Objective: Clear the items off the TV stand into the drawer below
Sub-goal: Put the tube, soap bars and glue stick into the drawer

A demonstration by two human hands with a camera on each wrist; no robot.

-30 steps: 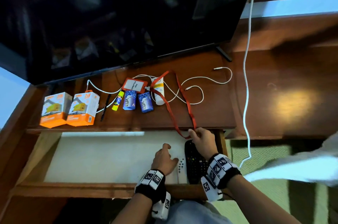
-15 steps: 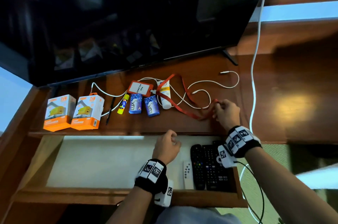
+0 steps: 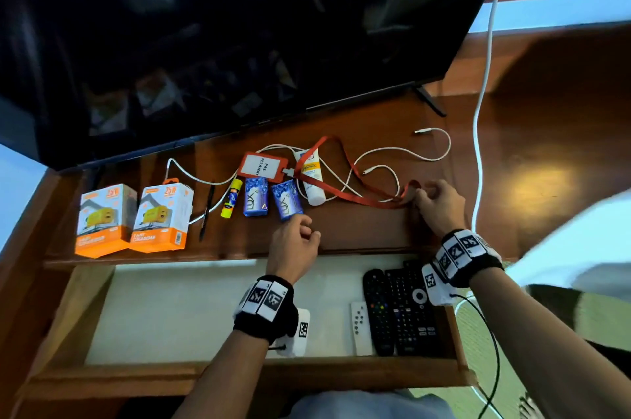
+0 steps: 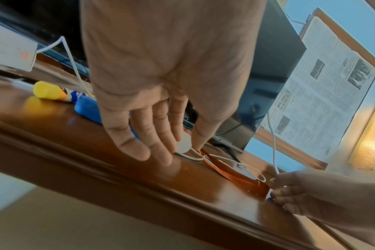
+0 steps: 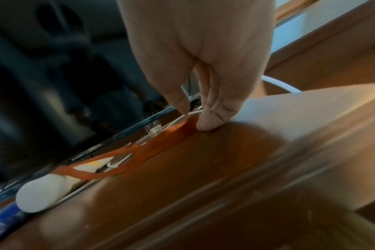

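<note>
A red lanyard [image 3: 362,198] with its badge holder [image 3: 263,165] lies on the wooden TV stand [image 3: 358,234], draped over a white tube [image 3: 312,179] and thin white cables [image 3: 392,159]. My right hand [image 3: 423,194] pinches the lanyard's looped end [image 5: 152,150] against the stand top, right of the other items. My left hand [image 3: 300,230] hovers over the stand's front edge with relaxed fingers [image 4: 161,143], holding nothing, just in front of two blue soap bars [image 3: 286,200]. Further left lie a yellow glue stick [image 3: 232,198], a black pen [image 3: 206,210] and two orange charger boxes [image 3: 162,217].
The drawer [image 3: 191,312] below stands open, with two black remotes [image 3: 409,309] and a small white one [image 3: 360,326] at its right end. A large TV [image 3: 239,25] overhangs the back of the stand. A thick white cable [image 3: 481,94] hangs down on the right.
My right hand rose from the drawer's edge onto the stand and carried the lanyard's loop to the right. My left hand lifted out of the drawer to the stand's front edge.
</note>
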